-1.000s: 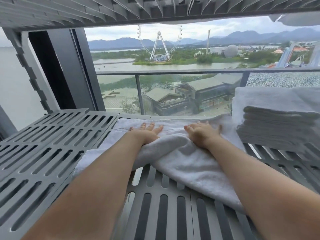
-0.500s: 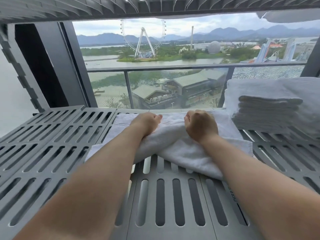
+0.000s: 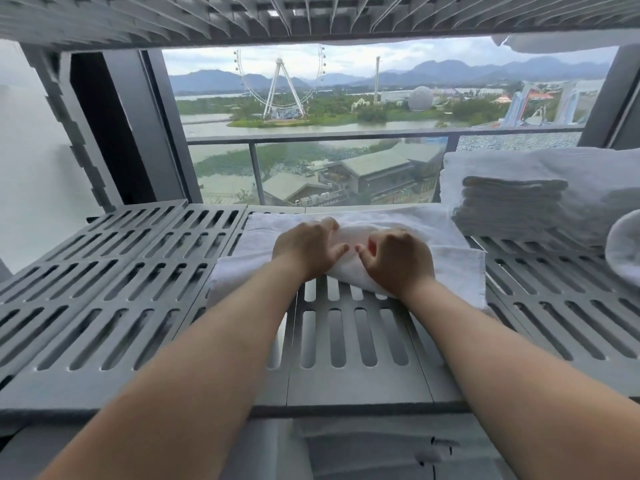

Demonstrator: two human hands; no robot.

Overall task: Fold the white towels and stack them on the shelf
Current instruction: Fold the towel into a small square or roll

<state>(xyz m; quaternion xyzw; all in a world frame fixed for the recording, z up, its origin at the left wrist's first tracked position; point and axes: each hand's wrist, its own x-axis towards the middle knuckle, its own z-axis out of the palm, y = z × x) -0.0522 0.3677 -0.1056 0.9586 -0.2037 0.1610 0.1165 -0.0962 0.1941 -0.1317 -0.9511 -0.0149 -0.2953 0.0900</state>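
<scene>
- Left hand (image 3: pixel 304 249) and right hand (image 3: pixel 398 261) sit side by side on the white towel (image 3: pixel 453 265), thumbs nearly touching.
- Grip: both hands have curled fingers clutching a raised, bunched fold in the towel's middle. Neither is flat or spread.
- The towel lies on the slatted grey shelf (image 3: pixel 121 271), mid-shelf and towards the back edge. It is partly folded and still loose at both ends.
- Its long axis runs left to right across the shelf, square to both forearms. The bunched fold runs the same way.
- Key relation: the stack of folded towels (image 3: pixel 512 202) stands to the right of the hands on the same shelf, at about the same depth.
- The right hand is nearer the stack. The towel's right end lies just beside the stack's base, and I cannot tell whether they touch.
- Judgement: the fold isn't finished. It needs flattening and probably one more fold before a sideways move right onto the stack.
- Risk: the loose ends could drag or sag through the slots if the towel is lifted from the middle.
- On the shelf there are also:
  - the stack, which seems to have a looser towel draped over its top;
  - a rounded white towel edge (image 3: pixel 623 247) at the far right, cut off by the frame.
- The upper shelf (image 3: pixel 207 19) is overhead, with something white (image 3: pixel 561 43) at its right, mostly hidden.
- Below the shelf's front edge it is blurred and unclear.
</scene>
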